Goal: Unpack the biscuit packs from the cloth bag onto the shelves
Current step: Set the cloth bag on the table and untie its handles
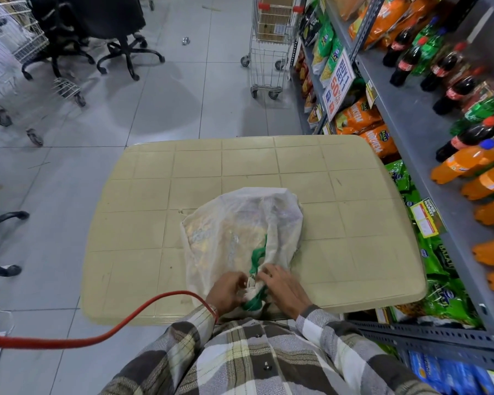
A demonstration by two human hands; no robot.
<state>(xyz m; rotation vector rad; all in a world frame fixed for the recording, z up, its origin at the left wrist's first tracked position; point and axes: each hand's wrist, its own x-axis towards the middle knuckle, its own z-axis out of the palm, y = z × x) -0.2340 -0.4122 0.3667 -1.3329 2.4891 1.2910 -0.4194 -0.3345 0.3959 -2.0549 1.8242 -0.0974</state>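
Observation:
A thin white cloth bag [237, 229] with green handles lies on a beige plastic table [354, 252], bulging with yellowish packs that show faintly through the fabric. Its mouth faces me at the table's near edge. My left hand [226, 292] grips the bunched mouth from the left. My right hand [283, 289] holds the same bunched cloth and green handle from the right. The bag's mouth is gathered closed between both hands. No biscuit pack is out of the bag.
Grey metal shelves [411, 132] run along the right with soda bottles [468, 163] on top and snack packets [362, 118] below. A shopping trolley [268, 44] stands behind the table. Office chairs [120, 32] and wire baskets are at far left. A red cable [120, 329] crosses my left sleeve.

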